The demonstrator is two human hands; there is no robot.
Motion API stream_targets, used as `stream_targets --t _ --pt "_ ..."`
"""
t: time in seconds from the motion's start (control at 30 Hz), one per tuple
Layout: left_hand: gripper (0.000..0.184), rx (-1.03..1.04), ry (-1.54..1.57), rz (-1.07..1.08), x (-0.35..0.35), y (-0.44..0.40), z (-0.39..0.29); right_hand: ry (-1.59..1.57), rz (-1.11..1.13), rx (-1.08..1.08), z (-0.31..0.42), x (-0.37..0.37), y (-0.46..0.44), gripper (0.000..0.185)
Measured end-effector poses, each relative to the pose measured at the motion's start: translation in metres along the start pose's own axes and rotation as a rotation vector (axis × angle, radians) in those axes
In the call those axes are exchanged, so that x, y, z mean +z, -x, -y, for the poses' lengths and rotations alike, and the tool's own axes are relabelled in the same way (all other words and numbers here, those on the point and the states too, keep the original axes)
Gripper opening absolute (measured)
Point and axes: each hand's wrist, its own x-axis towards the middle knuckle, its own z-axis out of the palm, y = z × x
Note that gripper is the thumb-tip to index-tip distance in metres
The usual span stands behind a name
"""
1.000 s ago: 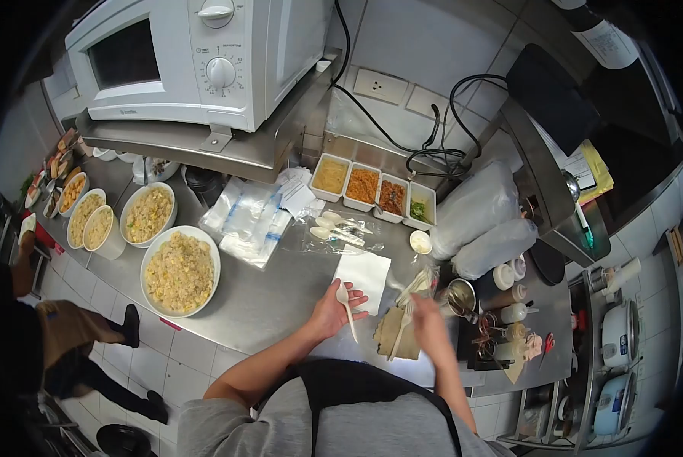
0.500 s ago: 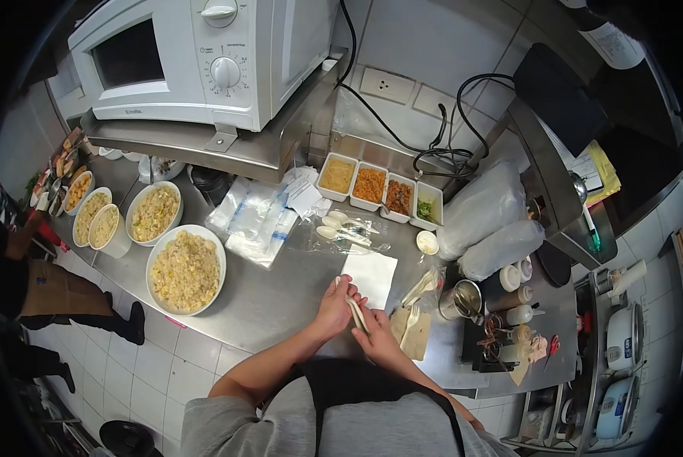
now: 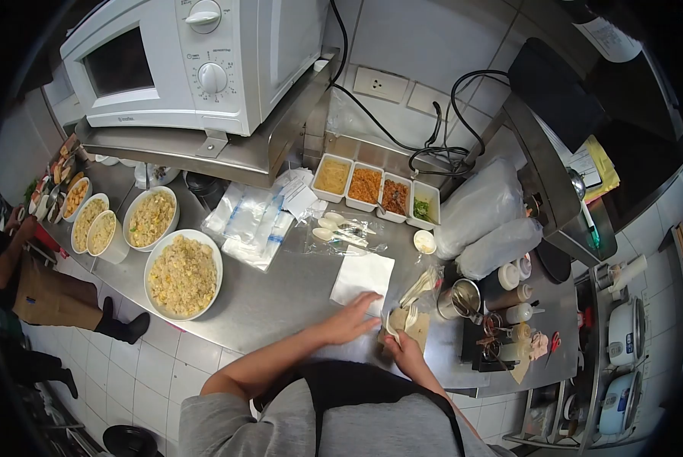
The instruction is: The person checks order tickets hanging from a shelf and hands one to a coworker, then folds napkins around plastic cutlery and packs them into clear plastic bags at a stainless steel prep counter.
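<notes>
My left hand (image 3: pixel 347 321) reaches over the near edge of a white napkin (image 3: pixel 362 276), its fingers stretched out and nothing in them. My right hand (image 3: pixel 404 348) is closed on a pale plastic spoon (image 3: pixel 392 326), above a piece of brown paper (image 3: pixel 417 329). Right at those fingertips is a pale plastic fork (image 3: pixel 411 315); whether the hand grips it too, I cannot tell. Wrapped pale cutlery (image 3: pixel 419 286) lies just beyond the brown paper. More plastic spoons (image 3: pixel 336 223) rest on clear film behind the napkin.
A large bowl of fried rice (image 3: pixel 182 274) stands left, with several smaller bowls behind it. Plastic bags (image 3: pixel 254 221) lie mid-counter. White trays of toppings (image 3: pixel 366 185) line the wall. A metal cup (image 3: pixel 460 298) and bottles stand right. Another person (image 3: pixel 59 293) is at far left.
My hands have parted: the left has opened and moved onto the napkin's edge, while the right has gone rightward with the pale cutlery, to the fork on the brown paper.
</notes>
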Motion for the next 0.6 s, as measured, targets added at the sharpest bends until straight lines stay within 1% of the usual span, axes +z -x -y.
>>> stream_targets --t 0.1,0.13,0.23,0.27,0.3,0.37,0.43,0.47,0.53,0.57,0.6 --pt "0.043 -0.001 -0.446 0.112 -0.021 0.007 0.031 0.258 -0.068 -0.035 -0.044 -0.001 -0.007 0.027" --pt "0.043 0.053 -0.513 0.081 -0.026 0.012 0.029 0.22 -0.012 0.064 -0.039 -0.009 -0.008 0.029" --pt "0.041 0.033 -0.502 0.165 -0.035 0.019 0.027 0.151 0.102 0.049 -0.017 -0.03 -0.018 0.029" --pt "0.038 0.015 -0.508 0.176 -0.039 0.022 0.024 -0.042 0.118 0.007 -0.029 -0.027 -0.028 0.03" --pt "0.035 -0.003 -0.512 0.188 -0.042 0.024 0.019 -0.075 0.124 -0.016 -0.039 -0.025 -0.029 0.029" --pt "0.028 -0.01 -0.49 0.226 -0.047 0.025 0.02 -0.139 0.135 -0.064 -0.011 -0.035 -0.046 0.027" --pt "0.021 0.018 -0.443 0.276 -0.053 0.022 0.026 -0.241 0.204 -0.066 0.0 -0.029 -0.065 0.028" --pt "0.018 -0.009 -0.359 0.285 -0.057 0.021 0.026 -0.292 0.236 -0.067 0.005 -0.024 -0.074 0.028" --pt "0.015 -0.061 -0.193 0.296 -0.063 0.017 0.028 -0.223 0.316 -0.072 0.005 -0.009 -0.102 0.028" --pt "0.015 -0.075 -0.155 0.321 -0.067 0.013 0.03 -0.187 0.356 -0.076 0.007 -0.001 -0.112 0.029" --pt "0.015 -0.088 -0.118 0.345 -0.07 0.01 0.033 -0.239 0.38 -0.046 0.009 0.008 -0.121 0.028"
